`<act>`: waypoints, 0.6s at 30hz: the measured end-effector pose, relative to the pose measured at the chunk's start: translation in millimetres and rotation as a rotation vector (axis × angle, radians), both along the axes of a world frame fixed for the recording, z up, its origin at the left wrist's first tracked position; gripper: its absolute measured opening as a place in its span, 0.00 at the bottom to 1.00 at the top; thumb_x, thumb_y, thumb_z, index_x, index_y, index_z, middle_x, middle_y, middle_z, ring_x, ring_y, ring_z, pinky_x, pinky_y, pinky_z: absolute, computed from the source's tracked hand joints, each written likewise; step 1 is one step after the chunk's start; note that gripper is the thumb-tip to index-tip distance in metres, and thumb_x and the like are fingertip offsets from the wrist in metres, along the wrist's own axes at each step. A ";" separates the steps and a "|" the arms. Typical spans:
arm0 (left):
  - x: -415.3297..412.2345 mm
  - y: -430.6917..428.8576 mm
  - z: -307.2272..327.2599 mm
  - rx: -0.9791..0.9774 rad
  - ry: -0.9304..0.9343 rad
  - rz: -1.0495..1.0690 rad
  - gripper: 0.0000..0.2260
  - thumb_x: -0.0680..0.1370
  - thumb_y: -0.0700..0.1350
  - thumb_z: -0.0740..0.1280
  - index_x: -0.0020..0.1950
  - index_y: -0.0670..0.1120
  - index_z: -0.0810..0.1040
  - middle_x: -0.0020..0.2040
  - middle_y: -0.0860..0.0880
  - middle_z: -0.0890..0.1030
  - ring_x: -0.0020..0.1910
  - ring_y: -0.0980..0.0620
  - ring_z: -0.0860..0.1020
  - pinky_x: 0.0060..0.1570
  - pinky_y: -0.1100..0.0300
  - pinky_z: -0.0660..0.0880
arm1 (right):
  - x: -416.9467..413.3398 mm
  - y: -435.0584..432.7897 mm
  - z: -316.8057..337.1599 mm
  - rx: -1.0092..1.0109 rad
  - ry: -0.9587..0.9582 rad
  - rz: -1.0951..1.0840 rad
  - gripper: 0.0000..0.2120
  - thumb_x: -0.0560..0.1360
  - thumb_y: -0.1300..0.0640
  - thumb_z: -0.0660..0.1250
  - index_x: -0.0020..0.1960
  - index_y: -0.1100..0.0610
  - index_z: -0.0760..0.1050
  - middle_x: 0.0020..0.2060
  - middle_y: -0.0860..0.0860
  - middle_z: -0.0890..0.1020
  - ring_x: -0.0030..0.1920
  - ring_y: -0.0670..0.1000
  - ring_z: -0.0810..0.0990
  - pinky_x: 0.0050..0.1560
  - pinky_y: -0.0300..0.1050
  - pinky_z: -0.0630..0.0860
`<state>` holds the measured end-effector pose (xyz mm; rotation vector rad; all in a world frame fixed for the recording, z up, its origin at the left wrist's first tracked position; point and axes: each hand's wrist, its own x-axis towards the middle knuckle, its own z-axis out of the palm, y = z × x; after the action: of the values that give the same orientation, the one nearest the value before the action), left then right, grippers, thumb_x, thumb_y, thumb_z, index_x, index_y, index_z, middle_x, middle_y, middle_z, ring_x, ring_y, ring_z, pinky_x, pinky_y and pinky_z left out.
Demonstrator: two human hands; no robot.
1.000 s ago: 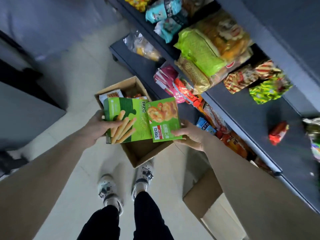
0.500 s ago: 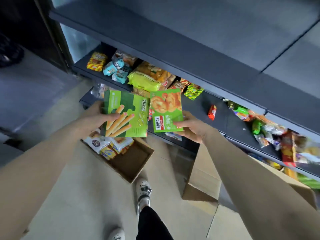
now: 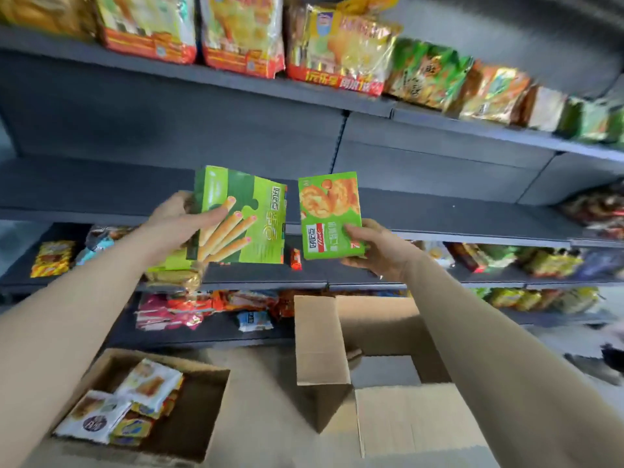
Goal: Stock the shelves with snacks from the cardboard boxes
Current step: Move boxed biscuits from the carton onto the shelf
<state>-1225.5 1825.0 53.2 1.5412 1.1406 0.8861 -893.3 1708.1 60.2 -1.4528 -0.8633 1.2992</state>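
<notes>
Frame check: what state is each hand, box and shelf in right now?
left hand: grips the biscuit-stick box.
biscuit-stick box: closed, held in air, slightly tilted.
right hand: grips the cracker box at its lower corner.
cracker box: closed, held upright.
left cardboard box: open, snack packets inside.
right cardboard box: open, flap raised, contents hidden.
top shelf: stocked with snack bags.
</notes>
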 end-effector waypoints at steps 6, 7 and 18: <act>84.6 -18.6 67.5 0.114 -0.014 -0.083 0.31 0.66 0.61 0.77 0.64 0.50 0.74 0.54 0.56 0.80 0.54 0.56 0.79 0.48 0.61 0.73 | 67.5 -52.7 51.8 0.102 -0.093 -0.113 0.26 0.75 0.54 0.72 0.69 0.61 0.69 0.61 0.59 0.82 0.59 0.58 0.82 0.55 0.55 0.81; 101.0 -21.7 76.3 0.131 -0.019 -0.086 0.28 0.70 0.57 0.77 0.64 0.48 0.73 0.54 0.55 0.80 0.54 0.55 0.79 0.48 0.61 0.73 | 78.7 -62.5 61.0 0.118 -0.107 -0.121 0.28 0.73 0.53 0.72 0.69 0.62 0.70 0.61 0.60 0.82 0.59 0.58 0.82 0.57 0.56 0.80; 336.1 -102.7 136.7 0.189 -0.107 -0.255 0.20 0.73 0.55 0.75 0.57 0.51 0.72 0.56 0.52 0.79 0.57 0.51 0.78 0.63 0.47 0.74 | 266.6 -183.1 122.0 0.215 -0.225 -0.513 0.26 0.74 0.43 0.67 0.65 0.58 0.74 0.55 0.54 0.85 0.47 0.53 0.84 0.51 0.49 0.80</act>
<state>-889.4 1722.3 189.9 1.7259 0.7808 0.9089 -626.7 1525.0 182.2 -1.5339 -0.6852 0.6520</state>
